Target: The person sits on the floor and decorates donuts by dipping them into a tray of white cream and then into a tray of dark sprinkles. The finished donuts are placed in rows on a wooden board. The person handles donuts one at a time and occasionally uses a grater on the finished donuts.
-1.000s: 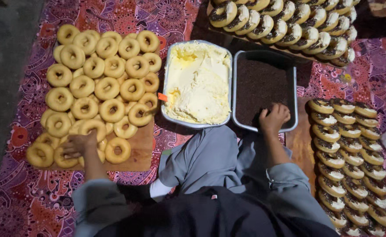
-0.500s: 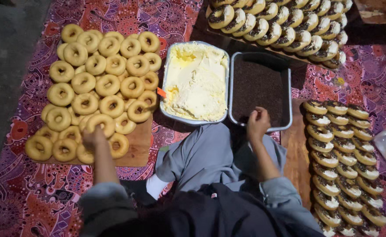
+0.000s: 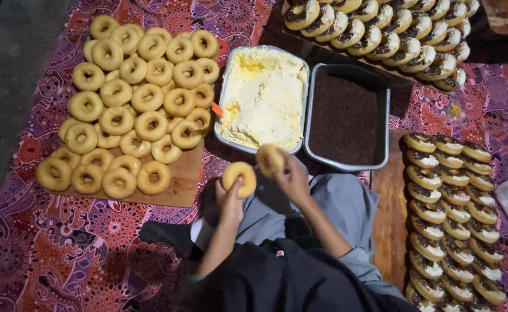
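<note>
Just ahead of both grips, cream tray (image 3: 262, 98) and sprinkle tray (image 3: 346, 118). Left hand (image 3: 230, 199) closed around a plain doughnut (image 3: 239, 178); right hand (image 3: 293, 176) pinches a second doughnut (image 3: 269, 159). Risk: loose fingertip hold, ring could drop onto the lap.

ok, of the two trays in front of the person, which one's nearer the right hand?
The pale cream tray. The right hand sits just below its near edge, holding a doughnut. The dark sprinkle tray lies further right.
</note>
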